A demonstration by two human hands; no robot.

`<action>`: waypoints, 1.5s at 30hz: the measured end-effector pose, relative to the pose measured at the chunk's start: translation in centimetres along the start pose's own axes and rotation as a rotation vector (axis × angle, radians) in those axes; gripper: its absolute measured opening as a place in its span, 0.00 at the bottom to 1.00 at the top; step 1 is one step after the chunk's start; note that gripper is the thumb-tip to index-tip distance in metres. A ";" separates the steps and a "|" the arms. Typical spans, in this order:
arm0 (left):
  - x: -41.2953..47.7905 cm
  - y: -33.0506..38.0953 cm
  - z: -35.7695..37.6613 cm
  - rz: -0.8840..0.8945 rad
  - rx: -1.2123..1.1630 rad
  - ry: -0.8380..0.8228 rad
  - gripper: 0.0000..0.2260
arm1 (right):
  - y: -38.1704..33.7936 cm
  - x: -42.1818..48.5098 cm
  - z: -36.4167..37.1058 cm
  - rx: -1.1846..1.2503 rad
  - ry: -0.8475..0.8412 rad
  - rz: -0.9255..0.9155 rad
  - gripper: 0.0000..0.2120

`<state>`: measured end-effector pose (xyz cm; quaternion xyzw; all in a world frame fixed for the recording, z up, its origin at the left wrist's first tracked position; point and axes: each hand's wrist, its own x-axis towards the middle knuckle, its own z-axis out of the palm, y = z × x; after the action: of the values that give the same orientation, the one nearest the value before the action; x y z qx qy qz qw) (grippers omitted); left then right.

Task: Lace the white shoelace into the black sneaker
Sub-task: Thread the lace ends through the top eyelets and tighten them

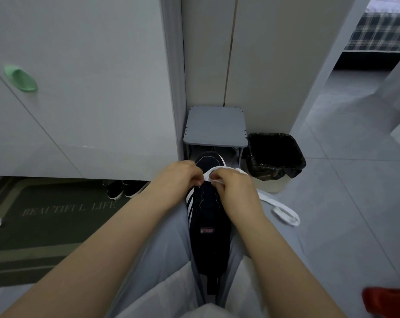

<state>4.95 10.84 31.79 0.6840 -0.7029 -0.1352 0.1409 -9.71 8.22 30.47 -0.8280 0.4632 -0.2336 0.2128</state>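
Note:
A black sneaker [208, 216] with white side stripes lies between my knees, toe pointing away from me. Both hands meet over its front eyelets. My left hand [183, 175] has curled fingers at the left eyelet row and pinches the white shoelace [279, 207]. My right hand [233, 187] grips the lace on the right side. A band of lace arches between the two hands over the toe. The long free end trails off to the right across my leg and onto the floor.
A small grey stool [216, 127] stands ahead against the wall, with a black-lined bin [274, 154] to its right. Dark shoes [123, 189] sit under the white cabinet at left, beside a green doormat [45, 223]. A red object [387, 301] shows at the bottom right.

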 end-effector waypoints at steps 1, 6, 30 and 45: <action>-0.1 0.0 0.1 -0.018 -0.038 0.033 0.05 | 0.0 -0.1 0.1 0.022 0.011 0.023 0.09; -0.9 0.2 1.2 -0.070 -0.151 0.178 0.04 | 0.8 -0.5 0.1 0.021 0.055 0.108 0.08; -2.8 1.8 3.4 -0.164 -0.080 0.313 0.12 | 0.8 -2.7 0.0 -0.061 0.048 0.081 0.13; -2.4 0.1 2.4 -0.074 -0.250 0.177 0.11 | 1.5 -1.5 -0.1 0.029 -0.050 0.057 0.19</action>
<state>4.02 13.26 29.58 0.6957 -0.6399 -0.1659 0.2810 -11.40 8.80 29.42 -0.8169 0.4777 -0.2133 0.2431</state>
